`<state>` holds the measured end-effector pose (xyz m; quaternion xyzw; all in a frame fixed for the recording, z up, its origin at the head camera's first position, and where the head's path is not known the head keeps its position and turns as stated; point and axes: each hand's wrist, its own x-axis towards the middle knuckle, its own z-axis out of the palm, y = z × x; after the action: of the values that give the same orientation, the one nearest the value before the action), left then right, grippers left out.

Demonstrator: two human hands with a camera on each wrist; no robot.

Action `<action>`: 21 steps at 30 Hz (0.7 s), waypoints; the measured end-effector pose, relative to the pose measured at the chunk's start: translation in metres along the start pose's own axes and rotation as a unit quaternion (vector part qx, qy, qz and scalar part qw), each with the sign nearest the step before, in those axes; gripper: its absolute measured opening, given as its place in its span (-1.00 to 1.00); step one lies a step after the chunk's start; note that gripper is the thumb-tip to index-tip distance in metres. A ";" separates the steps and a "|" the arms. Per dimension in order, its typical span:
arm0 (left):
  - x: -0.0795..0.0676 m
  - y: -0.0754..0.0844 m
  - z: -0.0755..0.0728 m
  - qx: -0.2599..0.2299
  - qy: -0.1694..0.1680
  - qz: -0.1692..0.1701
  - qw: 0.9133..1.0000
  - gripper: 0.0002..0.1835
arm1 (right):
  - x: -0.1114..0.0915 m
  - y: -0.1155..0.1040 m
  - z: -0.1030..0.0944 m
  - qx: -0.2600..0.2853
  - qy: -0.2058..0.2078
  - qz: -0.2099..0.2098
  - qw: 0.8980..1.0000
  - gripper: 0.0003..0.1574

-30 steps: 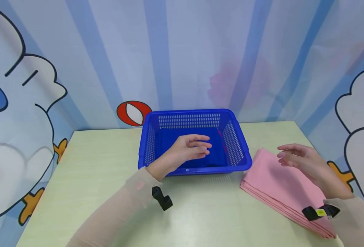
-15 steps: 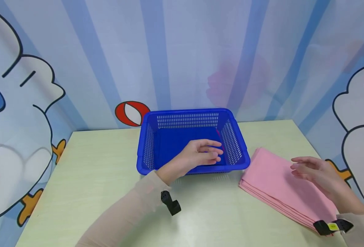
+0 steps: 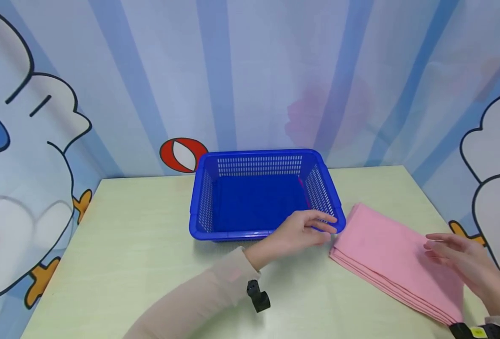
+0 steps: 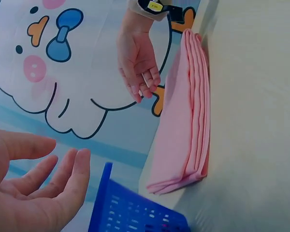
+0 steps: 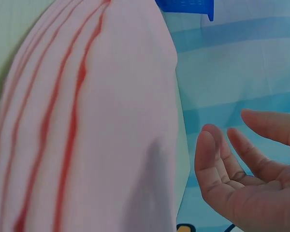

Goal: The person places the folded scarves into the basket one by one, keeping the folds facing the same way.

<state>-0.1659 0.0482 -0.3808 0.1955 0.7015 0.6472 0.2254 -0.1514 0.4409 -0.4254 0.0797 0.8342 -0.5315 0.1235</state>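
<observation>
A folded pink cloth [image 3: 394, 259] lies in several layers on the right of the table. Above its right part hovers my right hand [image 3: 466, 259], fingers loosely bent and holding nothing; the right wrist view shows a gap between the hand [image 5: 251, 174] and the cloth [image 5: 125, 106]. My left hand [image 3: 302, 230] is over the near right corner of the blue plastic basket [image 3: 233, 234], its fingers relaxed with nothing between them. In the left wrist view that hand [image 4: 38, 188] stands above the basket rim, apart from the cloth [image 4: 181, 121].
The basket stands left of the cloth, near the back of the pale table [image 3: 139, 263]. A small pink strip [image 3: 304, 192] shows at the basket's inner right side. Behind the table hangs a printed backdrop [image 3: 266, 70], with cartoon figures at both sides.
My left hand has moved right and nearer, from over the basket's middle to its near right corner. My right hand has shifted right and toward me above the cloth. Basket and cloth stay put.
</observation>
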 end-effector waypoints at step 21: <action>0.017 -0.028 0.051 0.178 -0.049 0.010 0.983 -0.60 | -0.001 0.070 -0.036 -0.010 0.089 0.179 0.980 -0.15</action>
<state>-0.1499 0.0975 -0.4126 0.2711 0.7916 0.5040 0.2142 -0.1363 0.5029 -0.4712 0.2740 0.8191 -0.4834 0.1425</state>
